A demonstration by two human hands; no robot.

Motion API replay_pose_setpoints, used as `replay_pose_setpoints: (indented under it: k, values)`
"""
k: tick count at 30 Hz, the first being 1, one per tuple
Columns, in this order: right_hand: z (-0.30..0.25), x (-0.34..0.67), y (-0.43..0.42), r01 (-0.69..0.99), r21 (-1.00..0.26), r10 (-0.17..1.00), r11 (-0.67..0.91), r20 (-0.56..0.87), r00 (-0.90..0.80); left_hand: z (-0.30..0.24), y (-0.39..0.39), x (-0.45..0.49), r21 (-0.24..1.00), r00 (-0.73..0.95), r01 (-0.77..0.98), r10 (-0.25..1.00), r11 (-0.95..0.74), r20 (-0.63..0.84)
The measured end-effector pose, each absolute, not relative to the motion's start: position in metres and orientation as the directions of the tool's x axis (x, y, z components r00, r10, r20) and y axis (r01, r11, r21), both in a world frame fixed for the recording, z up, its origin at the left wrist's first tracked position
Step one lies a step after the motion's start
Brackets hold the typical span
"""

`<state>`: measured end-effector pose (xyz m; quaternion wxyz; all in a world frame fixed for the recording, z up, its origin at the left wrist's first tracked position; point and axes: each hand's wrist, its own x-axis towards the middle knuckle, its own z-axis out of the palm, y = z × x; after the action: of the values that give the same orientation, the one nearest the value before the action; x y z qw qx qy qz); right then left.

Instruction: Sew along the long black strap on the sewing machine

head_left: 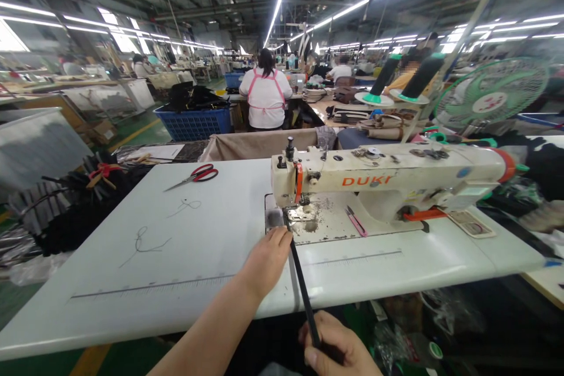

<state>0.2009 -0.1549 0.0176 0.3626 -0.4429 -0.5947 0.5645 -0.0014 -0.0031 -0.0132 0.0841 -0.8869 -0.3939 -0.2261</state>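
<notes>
A narrow black strip (301, 273) runs from under the needle area of the white sewing machine (326, 179) down over the table's front edge. My left hand (271, 258) lies at the machine's needle plate, its fingers together and pressed on the strip close to the presser foot. Below the table edge, my right hand (337, 343) is closed around the strip's lower part, thumb on top. The strip looks taut and straight between the two hands. Its far end is hidden by the left fingers and the machine head.
Red-handled scissors (205, 173) and loose thread (143, 241) lie on the white table (106, 282). Pink thread snips (356, 222) rest on the machine bed. A green fan (493, 97) and black thread cones (423, 76) stand right. A person in a pink apron (265, 91) sits ahead.
</notes>
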Motion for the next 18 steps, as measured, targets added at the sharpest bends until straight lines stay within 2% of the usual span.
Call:
replay_pose_setpoints:
  k: [2, 7, 12, 18]
  values:
    - [0.019, 0.198, -0.153, 0.134, -0.988, 0.952, -0.072, -0.108, -0.286, -0.015, -0.003, -0.001, 0.020, 0.596, 0.729, 0.648, -0.685, 0.475]
    - [0.014, 0.190, -0.152, -0.048, -0.956, 0.918, -0.289, -0.263, -0.297, -0.019, -0.002, -0.002, 0.023, 0.589, 0.725, 0.638, -0.688, 0.497]
    - [0.005, 0.194, -0.156, -0.016, -0.965, 0.916, -0.261, -0.243, -0.320, -0.017, -0.003, -0.001, 0.016, 0.592, 0.733, 0.650, -0.680, 0.476]
    - [0.015, 0.205, -0.170, -0.001, -0.965, 0.873, -0.264, -0.238, -0.426, -0.011, -0.004, -0.001, 0.046, 0.582, 0.737, 0.666, -0.675, 0.467]
